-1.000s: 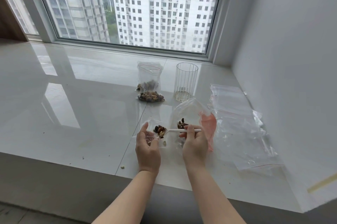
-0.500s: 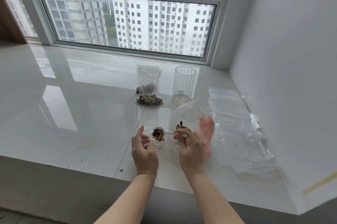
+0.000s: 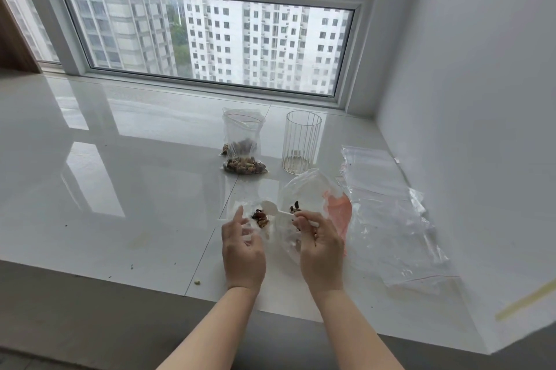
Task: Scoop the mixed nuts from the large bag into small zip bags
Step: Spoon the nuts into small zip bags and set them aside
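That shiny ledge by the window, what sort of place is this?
Probably a high-rise flat: a glossy white tiled window ledge used as a worktop, a wide window facing apartment towers, and a plain white wall at its right end.

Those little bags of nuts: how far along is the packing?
Done: two filled small bags sit near the ribbed glass by the window. In hand: the left hand holds open another small bag, a few nuts already inside, while the right hand pinches the white spoon, its bowl at that bag's mouth. Left: a few nuts remain in the large bag, and a pile of empty zip bags waits on the right.
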